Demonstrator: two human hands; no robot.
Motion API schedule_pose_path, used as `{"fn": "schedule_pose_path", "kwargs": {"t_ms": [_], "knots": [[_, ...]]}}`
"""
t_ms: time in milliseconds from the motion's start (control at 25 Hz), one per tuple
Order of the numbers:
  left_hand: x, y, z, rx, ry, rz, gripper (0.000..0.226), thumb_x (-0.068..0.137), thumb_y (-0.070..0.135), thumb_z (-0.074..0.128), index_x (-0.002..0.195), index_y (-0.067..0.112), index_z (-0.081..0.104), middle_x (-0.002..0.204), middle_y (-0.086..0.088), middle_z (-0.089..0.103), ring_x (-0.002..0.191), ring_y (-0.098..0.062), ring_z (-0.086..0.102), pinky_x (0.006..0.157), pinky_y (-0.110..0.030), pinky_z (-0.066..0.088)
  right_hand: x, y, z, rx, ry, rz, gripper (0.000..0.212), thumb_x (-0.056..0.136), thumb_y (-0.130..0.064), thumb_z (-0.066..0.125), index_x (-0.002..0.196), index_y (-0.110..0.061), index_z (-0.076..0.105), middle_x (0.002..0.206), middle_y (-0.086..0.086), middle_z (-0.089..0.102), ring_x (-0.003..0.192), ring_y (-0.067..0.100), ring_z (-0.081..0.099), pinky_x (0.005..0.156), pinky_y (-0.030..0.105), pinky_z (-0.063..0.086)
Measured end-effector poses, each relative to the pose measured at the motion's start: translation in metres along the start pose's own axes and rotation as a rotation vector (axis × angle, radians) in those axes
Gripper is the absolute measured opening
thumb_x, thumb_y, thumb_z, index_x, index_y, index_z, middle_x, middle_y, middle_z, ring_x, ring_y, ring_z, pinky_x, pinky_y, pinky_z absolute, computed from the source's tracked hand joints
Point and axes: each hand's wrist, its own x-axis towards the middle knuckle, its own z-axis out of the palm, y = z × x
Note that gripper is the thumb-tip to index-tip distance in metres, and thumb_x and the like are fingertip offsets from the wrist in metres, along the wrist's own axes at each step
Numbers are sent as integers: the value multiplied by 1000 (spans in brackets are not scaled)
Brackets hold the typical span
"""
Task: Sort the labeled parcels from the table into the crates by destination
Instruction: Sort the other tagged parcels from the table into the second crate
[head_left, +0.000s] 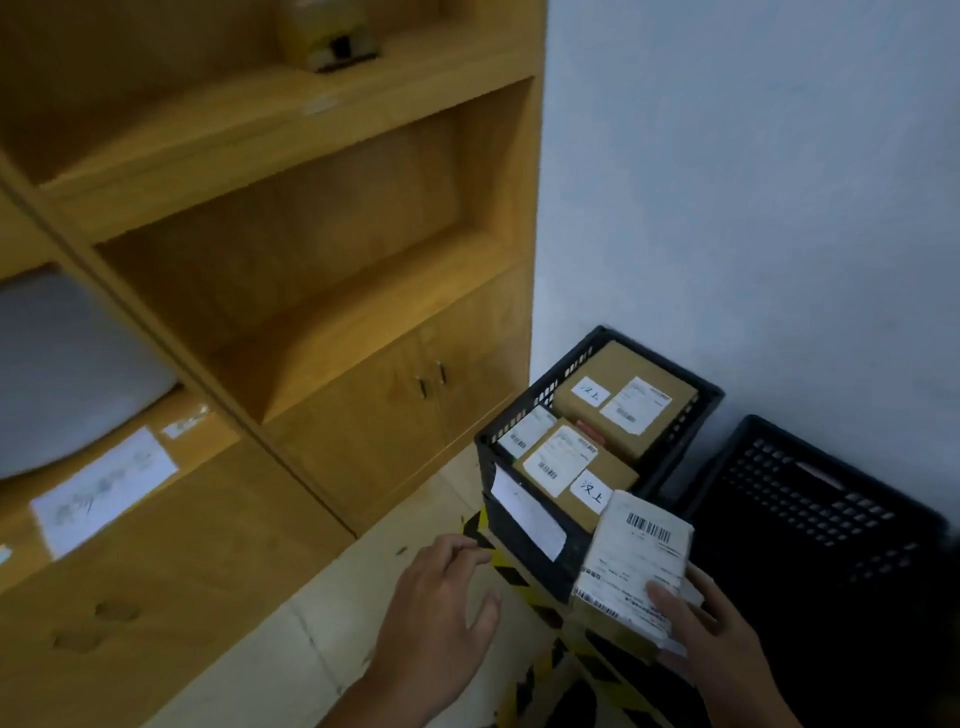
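Observation:
My right hand (706, 629) grips a small parcel (634, 561) covered by a white barcode label, held just over the near right corner of a black crate (524, 540). That crate holds three brown labeled parcels, the nearest one (576, 473) bearing a handwritten tag. My left hand (441, 618) hovers with fingers spread, holding nothing, left of the crate above the floor. A second black crate (821, 514) stands to the right against the wall; its inside is too dark to read.
A tall wooden shelf unit (291, 291) with cabinet doors fills the left. A large cardboard box (124, 545) with a white label sits at lower left, a grey object on top. Yellow-black hazard tape (524, 577) marks the tiled floor. White wall behind the crates.

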Motion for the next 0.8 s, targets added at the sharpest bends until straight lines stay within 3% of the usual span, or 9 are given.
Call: {"fn": "schedule_pose_path", "kwargs": {"t_ms": [200, 440, 560, 680, 800], "knots": [[85, 21, 8, 12, -134, 111, 46, 92, 59, 39, 128, 37, 56, 125, 24, 41, 119, 2, 42, 102, -22, 40, 31, -18, -24, 86, 93, -3, 91, 54, -39, 90, 139, -36, 58, 106, 0, 75, 93, 26, 74, 66, 38, 63], [166, 46, 46, -50, -355, 244, 37, 99, 52, 46, 133, 40, 51, 131, 27, 37, 124, 4, 37, 102, -20, 37, 49, -27, -74, 156, 232, 30, 77, 63, -32, 87, 134, -38, 61, 96, -3, 80, 85, 23, 78, 61, 38, 63], [191, 51, 69, -80, -474, 292, 36, 97, 54, 46, 130, 41, 52, 127, 29, 38, 123, 4, 38, 102, -20, 37, 64, -22, -99, 184, 325, 56, 80, 64, -30, 86, 139, -34, 58, 107, 2, 76, 93, 29, 76, 64, 40, 63], [206, 48, 92, -62, -573, 332, 37, 96, 55, 47, 130, 41, 53, 126, 29, 38, 123, 4, 39, 104, -24, 39, 95, -8, -115, 185, 371, 76, 84, 63, -30, 87, 141, -32, 56, 103, -2, 77, 87, 22, 77, 62, 35, 62], [216, 36, 123, -40, -673, 304, 36, 98, 54, 46, 132, 41, 53, 127, 28, 38, 122, 6, 38, 104, -22, 37, 139, 32, -126, 157, 388, 113, 74, 78, -19, 83, 145, -29, 52, 121, 4, 72, 96, 23, 76, 67, 32, 63]]}}
